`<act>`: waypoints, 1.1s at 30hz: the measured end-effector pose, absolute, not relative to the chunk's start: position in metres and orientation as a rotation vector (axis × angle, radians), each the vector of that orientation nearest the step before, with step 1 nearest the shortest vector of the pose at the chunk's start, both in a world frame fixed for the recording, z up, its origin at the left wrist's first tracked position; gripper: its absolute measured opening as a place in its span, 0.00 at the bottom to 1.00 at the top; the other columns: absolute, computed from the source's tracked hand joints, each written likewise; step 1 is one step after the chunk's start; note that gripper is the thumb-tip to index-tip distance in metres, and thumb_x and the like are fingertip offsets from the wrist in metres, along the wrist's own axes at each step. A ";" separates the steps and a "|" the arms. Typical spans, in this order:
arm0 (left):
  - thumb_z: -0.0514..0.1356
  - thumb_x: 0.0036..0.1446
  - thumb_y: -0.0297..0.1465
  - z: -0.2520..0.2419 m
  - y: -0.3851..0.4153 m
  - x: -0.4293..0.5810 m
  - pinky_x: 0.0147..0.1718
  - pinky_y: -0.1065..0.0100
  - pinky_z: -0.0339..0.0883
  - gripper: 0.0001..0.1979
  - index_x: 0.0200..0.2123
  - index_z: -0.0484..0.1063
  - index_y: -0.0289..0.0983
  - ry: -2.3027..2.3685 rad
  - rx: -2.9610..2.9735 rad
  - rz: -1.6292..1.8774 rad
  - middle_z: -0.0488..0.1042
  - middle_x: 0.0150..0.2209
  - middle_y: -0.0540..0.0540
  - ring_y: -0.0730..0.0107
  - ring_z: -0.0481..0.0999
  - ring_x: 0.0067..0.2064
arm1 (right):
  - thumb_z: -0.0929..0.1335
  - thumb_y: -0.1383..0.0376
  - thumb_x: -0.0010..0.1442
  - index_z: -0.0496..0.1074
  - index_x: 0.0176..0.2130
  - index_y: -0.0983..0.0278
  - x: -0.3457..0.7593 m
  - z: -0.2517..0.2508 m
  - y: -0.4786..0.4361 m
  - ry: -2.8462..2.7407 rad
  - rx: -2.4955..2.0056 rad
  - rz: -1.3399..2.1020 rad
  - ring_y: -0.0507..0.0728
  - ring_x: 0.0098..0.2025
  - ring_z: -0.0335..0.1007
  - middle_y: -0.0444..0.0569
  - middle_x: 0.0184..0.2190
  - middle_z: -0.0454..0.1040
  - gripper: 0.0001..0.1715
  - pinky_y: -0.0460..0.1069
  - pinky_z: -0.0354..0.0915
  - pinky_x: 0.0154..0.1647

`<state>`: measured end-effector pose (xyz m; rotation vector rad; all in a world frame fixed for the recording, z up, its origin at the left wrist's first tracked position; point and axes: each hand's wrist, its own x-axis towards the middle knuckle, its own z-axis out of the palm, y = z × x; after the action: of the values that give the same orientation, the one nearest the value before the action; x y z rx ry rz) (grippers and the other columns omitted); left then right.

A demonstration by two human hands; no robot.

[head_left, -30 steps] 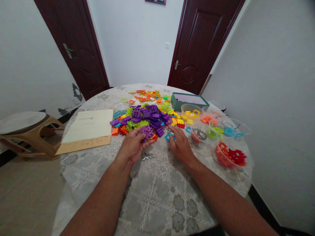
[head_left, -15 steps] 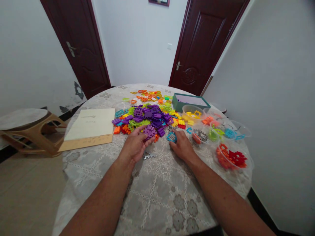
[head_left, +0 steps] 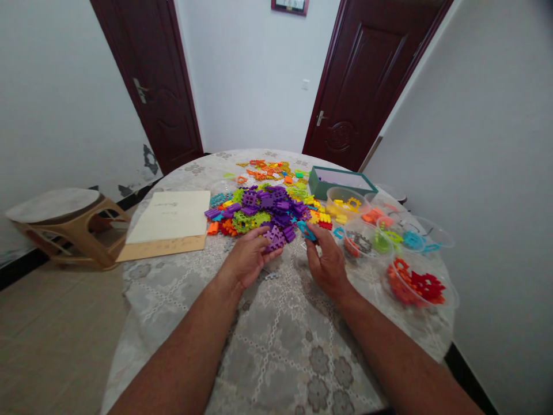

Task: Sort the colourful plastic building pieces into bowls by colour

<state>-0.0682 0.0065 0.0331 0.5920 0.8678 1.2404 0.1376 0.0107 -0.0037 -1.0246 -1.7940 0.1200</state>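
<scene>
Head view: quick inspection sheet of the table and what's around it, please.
Surface: round table, patterned cloth, bare nearest the person.
Job's things: purple piece pinched in left hand; blue piece in right hand; mixed coloured pile just beyond.
Clutter: clear bowls of sorted pieces at right, including red-piece bowl; green box; paper sheet; pale loose piece between the hands.
Grippers: both hands closed on their pieces.
Cables: nothing seen.
Surroundings: wooden stool at left; two dark doors behind.
</scene>
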 end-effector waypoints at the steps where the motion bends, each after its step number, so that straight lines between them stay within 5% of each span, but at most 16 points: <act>1: 0.62 0.52 0.19 0.033 0.006 -0.068 0.47 0.56 0.79 0.20 0.49 0.73 0.34 0.866 0.596 1.222 0.78 0.50 0.35 0.58 0.81 0.48 | 0.62 0.70 0.70 0.67 0.66 0.55 0.135 -0.003 0.009 -1.856 -0.975 0.103 0.61 0.56 0.71 0.55 0.55 0.74 0.28 0.60 0.68 0.59; 9: 0.64 0.51 0.19 0.038 0.002 -0.066 0.44 0.61 0.78 0.21 0.50 0.73 0.33 0.850 0.598 1.164 0.80 0.42 0.40 0.67 0.80 0.39 | 0.61 0.74 0.69 0.72 0.62 0.57 0.126 -0.010 0.009 -2.105 -0.851 0.056 0.61 0.58 0.68 0.55 0.56 0.72 0.27 0.60 0.68 0.60; 21: 0.68 0.53 0.23 0.030 0.002 -0.068 0.47 0.62 0.77 0.21 0.51 0.77 0.38 0.827 0.810 1.119 0.79 0.50 0.40 0.63 0.80 0.48 | 0.64 0.72 0.68 0.65 0.66 0.56 0.122 -0.005 0.002 -2.089 -0.844 0.171 0.62 0.65 0.64 0.56 0.64 0.67 0.30 0.64 0.64 0.65; 27: 0.68 0.52 0.25 0.034 0.000 -0.064 0.48 0.60 0.77 0.26 0.55 0.76 0.43 0.930 1.014 1.094 0.77 0.57 0.41 0.55 0.77 0.57 | 0.70 0.62 0.66 0.68 0.64 0.58 0.123 -0.012 0.007 -1.701 -1.103 0.704 0.55 0.41 0.75 0.51 0.50 0.76 0.28 0.52 0.74 0.43; 33: 0.67 0.55 0.27 0.035 -0.004 -0.062 0.49 0.58 0.76 0.26 0.57 0.75 0.46 0.964 1.145 1.074 0.75 0.60 0.41 0.54 0.75 0.59 | 0.72 0.60 0.62 0.71 0.61 0.61 0.123 -0.017 0.013 -1.556 -1.084 1.071 0.54 0.35 0.74 0.50 0.43 0.79 0.29 0.50 0.73 0.36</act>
<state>-0.0623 -0.0036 0.0352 1.1455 0.9639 1.0743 0.1235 0.0127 -0.0168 -1.0840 -1.5557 1.0710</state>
